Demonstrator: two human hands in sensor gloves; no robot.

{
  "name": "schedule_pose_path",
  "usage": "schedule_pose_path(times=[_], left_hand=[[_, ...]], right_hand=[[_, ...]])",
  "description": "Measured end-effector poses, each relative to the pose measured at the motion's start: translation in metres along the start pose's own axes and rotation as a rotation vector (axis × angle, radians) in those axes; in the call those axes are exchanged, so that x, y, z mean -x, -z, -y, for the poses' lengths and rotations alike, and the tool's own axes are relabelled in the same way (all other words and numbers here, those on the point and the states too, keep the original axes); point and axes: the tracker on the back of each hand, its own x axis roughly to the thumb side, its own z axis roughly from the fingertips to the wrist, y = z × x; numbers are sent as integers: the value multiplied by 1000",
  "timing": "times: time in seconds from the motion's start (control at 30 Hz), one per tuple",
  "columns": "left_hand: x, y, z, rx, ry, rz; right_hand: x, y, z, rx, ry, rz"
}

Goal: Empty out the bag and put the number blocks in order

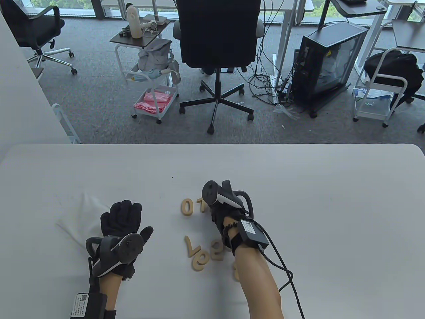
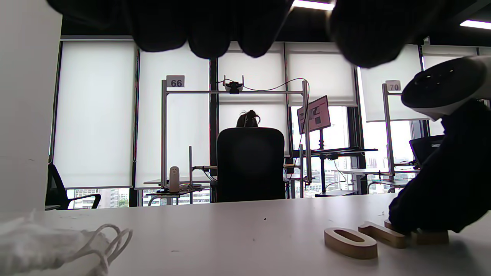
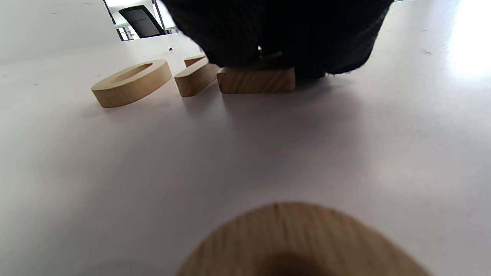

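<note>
While the right hand (image 1: 221, 212) presses down on a wooden block (image 3: 256, 79) at the table (image 1: 332, 199), its fingers are curled over that piece, covering most of it, so which number it is cannot be read. Nearest the person, partly hidden under the right forearm, lies another block (image 1: 236, 270). Just to the left of that wrist sits a loose cluster: a 2 block (image 1: 217, 250), a 9 block (image 1: 200, 260) touching it, and a 7 block (image 1: 190, 246) beside that. Further out, immediately left of the right hand's fingers, the 1 block (image 1: 201, 205) and the 0 block (image 1: 187, 206) stand in a row with the pressed piece, close together but not quite touching, as the right wrist view shows. Well to the left of them, the left hand (image 1: 123, 222) lies flat and spread, palm down, gripping nothing. Beyond and left of its fingers the white bag (image 1: 83, 216) lies limp, its drawstring (image 2: 111, 234) looped on the surface; the hand perhaps rests on the bag's edge.
</note>
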Motion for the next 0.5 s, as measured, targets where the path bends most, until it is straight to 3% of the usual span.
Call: schedule_pose_path(times=[0.5], left_hand=[[0,-1,-2,-10,-5,-2]], right_hand=[[2,-1,7,36,34,18]])
